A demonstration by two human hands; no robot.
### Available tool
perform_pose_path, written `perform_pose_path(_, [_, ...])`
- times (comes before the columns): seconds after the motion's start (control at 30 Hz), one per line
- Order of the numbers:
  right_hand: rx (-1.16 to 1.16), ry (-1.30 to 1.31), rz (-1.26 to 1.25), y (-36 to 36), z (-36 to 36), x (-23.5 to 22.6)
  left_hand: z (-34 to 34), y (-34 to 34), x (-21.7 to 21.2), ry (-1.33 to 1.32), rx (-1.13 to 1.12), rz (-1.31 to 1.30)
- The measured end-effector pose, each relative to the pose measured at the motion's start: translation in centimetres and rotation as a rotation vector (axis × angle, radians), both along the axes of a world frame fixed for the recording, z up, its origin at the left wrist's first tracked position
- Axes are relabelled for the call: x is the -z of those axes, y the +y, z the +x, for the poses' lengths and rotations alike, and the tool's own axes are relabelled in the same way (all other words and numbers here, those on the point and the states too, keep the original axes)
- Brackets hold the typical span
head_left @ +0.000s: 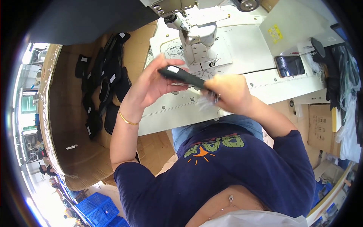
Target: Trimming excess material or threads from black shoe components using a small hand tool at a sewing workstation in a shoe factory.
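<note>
Black fabric piece [184,76], long and narrow, white tag near its upper-left end; held in the air at centre frame, above the tabletop [242,60].

Left hand [153,81]: grip closed on the tagged end, thumb below, fingers curled over the top.

Right hand [231,92]: grip closed on the lower-right end; small metal tool, probably thread snips, at the fingers, blurred. Piece spans both grips, tilted down to the right.

Loose thread ends [206,103]: pale, hanging under the right hand.

Sewing machine [196,41]: white, upper centre, just beyond the piece.

Phone [290,66]: dark screen, right of the machine.

Cardboard box [64,125]: left of frame, open, holding more black pieces [104,89].

Risk, as judged: blades lie close to the fabric and left fingertips; a slip could nick either. Clippings could drift toward the machine.
</note>
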State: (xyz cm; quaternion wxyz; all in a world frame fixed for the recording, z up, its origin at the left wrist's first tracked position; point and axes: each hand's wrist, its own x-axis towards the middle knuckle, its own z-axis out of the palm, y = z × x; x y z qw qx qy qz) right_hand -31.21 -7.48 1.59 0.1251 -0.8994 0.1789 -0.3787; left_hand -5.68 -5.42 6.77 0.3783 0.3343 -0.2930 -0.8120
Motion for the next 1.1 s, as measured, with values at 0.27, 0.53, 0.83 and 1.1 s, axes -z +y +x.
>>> perform_pose_path(0.27, [-0.054, -0.35, 1.225, -1.9, 0.3, 1.6, -0.1, 0.6, 1.1, -0.309, -0.145, -0.255])
perform_pose_path(0.53, [-0.082, -0.317, 1.011, -2.5, 1.1, 0.4, 0.1, 0.5, 1.0, -0.343, -0.027, -0.207])
perform_pose_path(0.83, [0.138, 0.397, 1.06, -8.0, -6.9, -2.2, 3.9, 1.6, 4.9, -2.335, -0.446, -0.952])
perform_pose_path(1.1, [0.591, 0.07, 0.59, -12.4, -5.5, -3.9, 9.0, 1.2, 7.4, -2.714, -0.444, -0.456])
